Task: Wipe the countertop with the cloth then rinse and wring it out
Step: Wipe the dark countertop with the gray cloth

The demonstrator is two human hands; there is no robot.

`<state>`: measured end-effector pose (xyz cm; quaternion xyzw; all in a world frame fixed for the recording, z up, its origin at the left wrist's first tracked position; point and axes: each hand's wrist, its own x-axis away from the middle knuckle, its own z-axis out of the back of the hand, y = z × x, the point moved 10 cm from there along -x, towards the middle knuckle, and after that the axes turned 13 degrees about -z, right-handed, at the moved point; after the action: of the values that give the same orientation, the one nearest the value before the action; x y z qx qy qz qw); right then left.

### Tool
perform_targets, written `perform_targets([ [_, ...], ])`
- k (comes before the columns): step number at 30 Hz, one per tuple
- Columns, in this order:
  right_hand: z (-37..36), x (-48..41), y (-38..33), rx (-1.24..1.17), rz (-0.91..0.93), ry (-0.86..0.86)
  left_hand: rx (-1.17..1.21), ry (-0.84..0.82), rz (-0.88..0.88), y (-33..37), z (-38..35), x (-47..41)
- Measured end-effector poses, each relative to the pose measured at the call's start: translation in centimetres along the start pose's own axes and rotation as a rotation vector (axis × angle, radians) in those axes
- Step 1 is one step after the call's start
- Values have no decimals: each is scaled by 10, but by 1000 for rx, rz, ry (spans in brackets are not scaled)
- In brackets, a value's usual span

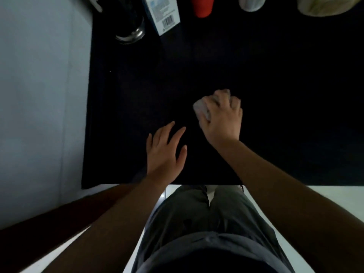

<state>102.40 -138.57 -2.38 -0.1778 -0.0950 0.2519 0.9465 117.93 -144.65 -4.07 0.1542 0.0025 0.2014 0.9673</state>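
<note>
Pressing down on the black table, the right hand is curled tightly around a pale grey cloth, which sits bunched under the fingers near the middle of the table, a little toward the near edge. Part of the cloth pokes out on the left side of that hand, and the rest is hidden beneath it. The left hand lies flat with its fingers spread, holding nothing, close to the near edge and just left of the right hand; the two hands are apart.

Along the far edge stand several things: a dark glass jar with a metal rim toward the far left corner, a pale blue carton with a barcode just beside it, a red container, a whitish cup and a pale bowl-like object toward the far right, cut off by the frame. A light wall borders the left edge. Grey trousers and a white floor show below the near edge.
</note>
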Motion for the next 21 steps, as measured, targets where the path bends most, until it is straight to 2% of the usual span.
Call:
perform_targets([
  [2,4,33,17,-3,96,-15,-21,-8,-27,25,-9,7],
  [4,14,55,56,0,75,-14,-7,-9,-57,46,-16,9],
  [7,42,57,130,22,-55,43,28,-12,-129,81,-24,-1],
  [10,80,23,198,32,-210,142,36,1,-216,122,-32,-29],
  [14,107,-22,247,27,-380,219,53,38,-283,177,-41,-76],
  [17,106,-21,246,17,-316,195,59,46,-292,210,-52,-95],
  [21,103,31,258,-5,-201,143,43,72,-266,217,-60,-96],
])
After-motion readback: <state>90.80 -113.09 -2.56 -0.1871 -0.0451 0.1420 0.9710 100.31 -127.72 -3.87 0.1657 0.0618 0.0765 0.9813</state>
